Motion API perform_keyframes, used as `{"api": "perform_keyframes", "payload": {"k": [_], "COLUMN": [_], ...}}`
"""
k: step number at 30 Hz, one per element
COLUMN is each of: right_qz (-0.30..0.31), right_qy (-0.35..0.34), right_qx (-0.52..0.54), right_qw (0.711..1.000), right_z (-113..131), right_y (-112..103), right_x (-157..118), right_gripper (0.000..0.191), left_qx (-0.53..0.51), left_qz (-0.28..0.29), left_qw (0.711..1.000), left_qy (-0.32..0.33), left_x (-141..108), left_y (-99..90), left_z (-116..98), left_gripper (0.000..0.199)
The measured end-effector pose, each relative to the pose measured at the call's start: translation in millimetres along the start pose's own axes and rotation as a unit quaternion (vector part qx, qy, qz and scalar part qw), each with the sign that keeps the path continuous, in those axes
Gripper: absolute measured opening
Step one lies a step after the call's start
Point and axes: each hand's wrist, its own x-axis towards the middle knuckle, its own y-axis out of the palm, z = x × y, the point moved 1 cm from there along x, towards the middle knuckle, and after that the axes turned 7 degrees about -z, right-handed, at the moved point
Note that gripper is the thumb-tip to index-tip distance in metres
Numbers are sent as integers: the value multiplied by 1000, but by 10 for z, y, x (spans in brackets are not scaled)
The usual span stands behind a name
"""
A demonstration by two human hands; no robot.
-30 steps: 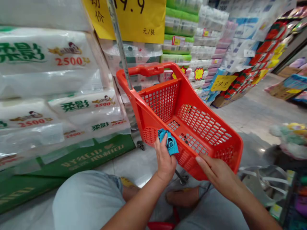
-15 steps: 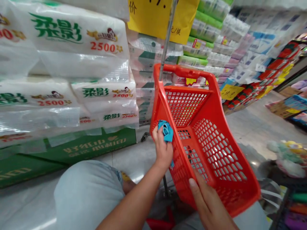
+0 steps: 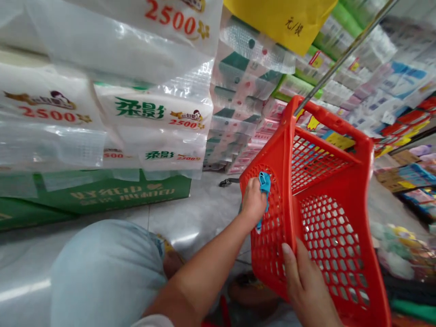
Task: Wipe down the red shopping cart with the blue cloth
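Note:
A red plastic shopping basket (image 3: 369, 181) with perforated walls stands tilted in front of me, its long wall turned toward my body. My left hand (image 3: 254, 202) is closed on a crumpled blue cloth (image 3: 265, 184) and presses it against the outer face of that perforated wall. Around the near rim of the basket wraps my right hand (image 3: 303, 277), thumb outside and fingers reaching inside. Through the wall holes nothing shows inside the basket. A thin metal pole (image 3: 347, 54) rises past the basket's far corner.
Stacked packs of tissue paper (image 3: 153, 113) fill the left, above a green printed base (image 3: 119, 190). A yellow price sign (image 3: 282, 22) hangs ahead. My bent knee (image 3: 105, 268) is at lower left. A caster wheel (image 3: 229, 182) sits on the grey tiled floor (image 3: 197, 227).
The basket has tilted and swung to the right in view, showing more of its outer wall. My left hand and the blue cloth have shifted right with it; my right hand keeps the rim.

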Motion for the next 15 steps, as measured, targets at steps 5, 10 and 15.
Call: {"api": "perform_keyframes", "payload": {"k": [5,10,15], "right_qz": [-13,3,16], "right_qy": [-5,21,9], "right_qx": [-35,-92,-137], "right_qw": [999,995,990], "right_z": [-302,-324,-215], "right_y": [68,81,56], "right_x": [-103,-198,-166], "right_gripper": [56,58,49], "left_qx": [-45,-20,12], "left_qz": [29,-42,-83], "left_qw": [995,997,988], "left_qy": [89,-57,-130], "left_x": [-276,295,169], "left_y": [63,256,196], "left_z": [4,571,827], "left_gripper": [57,43,49]}}
